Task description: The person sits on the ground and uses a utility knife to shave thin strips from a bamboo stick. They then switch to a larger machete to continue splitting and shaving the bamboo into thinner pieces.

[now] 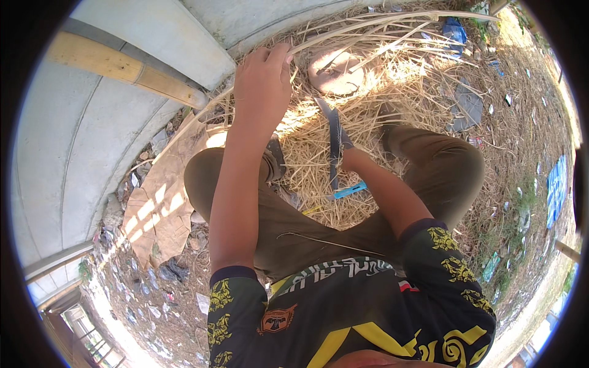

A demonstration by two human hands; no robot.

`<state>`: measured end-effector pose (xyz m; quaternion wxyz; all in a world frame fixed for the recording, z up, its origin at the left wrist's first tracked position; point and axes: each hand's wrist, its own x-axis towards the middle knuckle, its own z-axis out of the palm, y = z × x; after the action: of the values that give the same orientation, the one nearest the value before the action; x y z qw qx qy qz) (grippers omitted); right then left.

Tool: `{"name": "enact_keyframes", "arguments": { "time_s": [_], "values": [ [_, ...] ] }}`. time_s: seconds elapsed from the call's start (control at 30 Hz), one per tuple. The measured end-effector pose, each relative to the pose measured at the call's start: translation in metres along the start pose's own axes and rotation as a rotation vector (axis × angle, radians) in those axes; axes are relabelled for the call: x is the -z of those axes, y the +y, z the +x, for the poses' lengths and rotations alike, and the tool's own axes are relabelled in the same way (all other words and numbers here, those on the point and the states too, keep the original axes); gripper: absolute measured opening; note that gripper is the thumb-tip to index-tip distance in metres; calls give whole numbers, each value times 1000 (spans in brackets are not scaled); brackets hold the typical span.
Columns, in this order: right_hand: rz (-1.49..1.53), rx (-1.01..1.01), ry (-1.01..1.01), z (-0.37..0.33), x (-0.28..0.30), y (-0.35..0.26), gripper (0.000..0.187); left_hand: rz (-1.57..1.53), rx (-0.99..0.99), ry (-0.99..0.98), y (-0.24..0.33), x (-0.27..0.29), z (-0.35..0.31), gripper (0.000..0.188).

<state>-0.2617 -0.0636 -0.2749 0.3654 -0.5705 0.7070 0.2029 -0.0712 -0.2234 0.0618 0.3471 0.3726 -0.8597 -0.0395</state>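
Observation:
My left hand (264, 80) is closed around a long pale strip (368, 24), which looks like split bamboo or cane. The strip runs from beside the wall on the left, through my fist, to the far right. Between my knees, my right hand (351, 158) lies low in shadow, closed on a dark long-bladed knife (334, 132). Its fingers are partly hidden. The blade's pale tip points toward a round, stone-like block (336, 72) in the sunlight. Close to my right wrist, a light-blue utility knife (350, 190) rests on the straw-like shavings (307, 141).
On the left stand a grey panel wall (67, 135) and a bamboo pole (123, 64). Large brown dry leaves or sheets (162, 208) lie below them. Blue plastic (454, 34) sits at the far right of the shavings. Litter dots the ground (509, 159) on the right.

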Motion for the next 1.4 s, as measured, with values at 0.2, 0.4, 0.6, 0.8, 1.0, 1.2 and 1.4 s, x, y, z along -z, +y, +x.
{"name": "enact_keyframes", "arguments": {
  "time_s": [0.2,0.4,0.6,0.8,1.0,1.2,1.4],
  "values": [
    [71,-197,334,-18,-10,-6,44,19,147,-238,6,2,0,28],
    [330,-221,369,-2,-17,27,58,87,243,-346,14,-1,3,32],
    [304,-131,346,-31,-4,26,50,240,284,-518,-3,-1,-3,34],
    [152,-173,326,-25,-11,34,46,281,384,-695,-1,4,-9,34],
    [115,-112,260,-35,6,25,51,230,382,-706,-21,10,-38,41],
    [14,-105,415,-50,50,27,60,193,387,-637,-38,19,-54,42],
    [218,-18,-34,-81,160,49,43,168,328,-605,-41,16,-65,42]
  ]
}}
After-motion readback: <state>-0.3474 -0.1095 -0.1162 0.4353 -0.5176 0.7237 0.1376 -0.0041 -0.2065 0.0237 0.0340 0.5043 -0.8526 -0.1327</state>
